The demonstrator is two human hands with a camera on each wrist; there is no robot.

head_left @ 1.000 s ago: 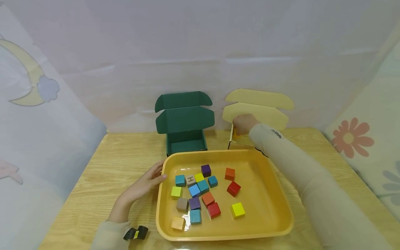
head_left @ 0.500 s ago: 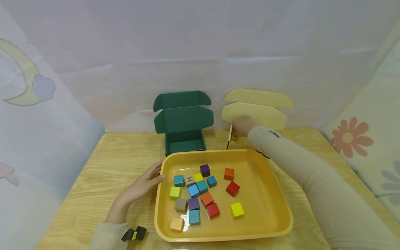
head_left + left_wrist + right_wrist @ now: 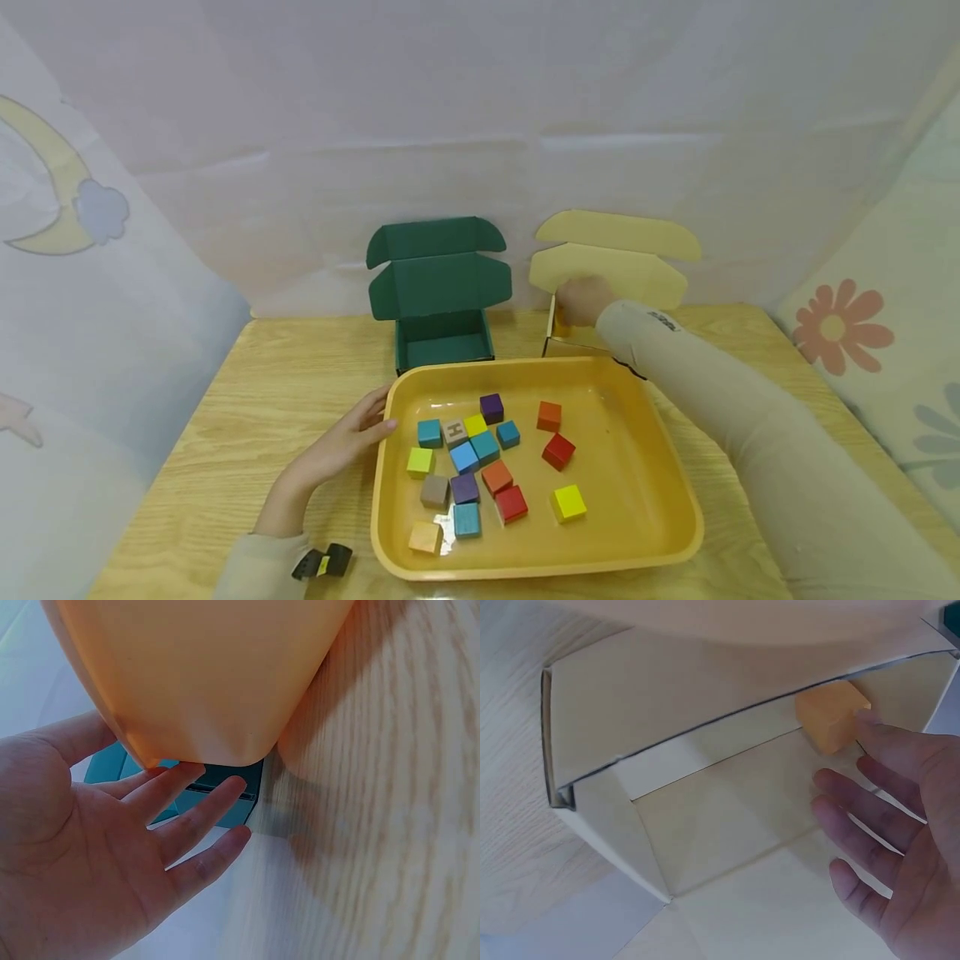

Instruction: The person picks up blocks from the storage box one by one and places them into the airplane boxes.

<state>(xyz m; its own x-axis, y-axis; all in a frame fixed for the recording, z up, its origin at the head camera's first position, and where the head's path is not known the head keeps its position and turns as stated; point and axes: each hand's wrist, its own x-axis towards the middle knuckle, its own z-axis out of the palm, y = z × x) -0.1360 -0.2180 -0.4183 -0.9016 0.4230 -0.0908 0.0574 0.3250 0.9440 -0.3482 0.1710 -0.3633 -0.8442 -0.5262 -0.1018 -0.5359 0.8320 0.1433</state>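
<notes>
My right hand [image 3: 585, 301] is inside the cream cardboard box [image 3: 727, 795]. In the right wrist view it pinches an orange cube [image 3: 826, 718] near one inner corner of that box, thumb against the cube and the other fingers spread loosely. My left hand [image 3: 345, 440] lies at the left rim of the yellow tray [image 3: 637, 467], its thumb at the rim. The left wrist view shows its fingers [image 3: 206, 810] relaxed and spread against the tray's outer corner. Several coloured cubes lie in the tray, among them a yellow cube [image 3: 568, 504] and a wooden cube [image 3: 454, 432] marked H.
A dark green box [image 3: 444, 340] with its lid raised stands behind the tray, left of the cream box. Both stand on the wooden table [image 3: 300, 358], before a pale cloth backdrop [image 3: 450, 100]. My right sleeve [image 3: 750, 425] passes over the tray's right side.
The head view has shifted slightly. The right hand stays in the cream box, the left hand stays at the tray's rim, and the cubes in the tray lie as before.
</notes>
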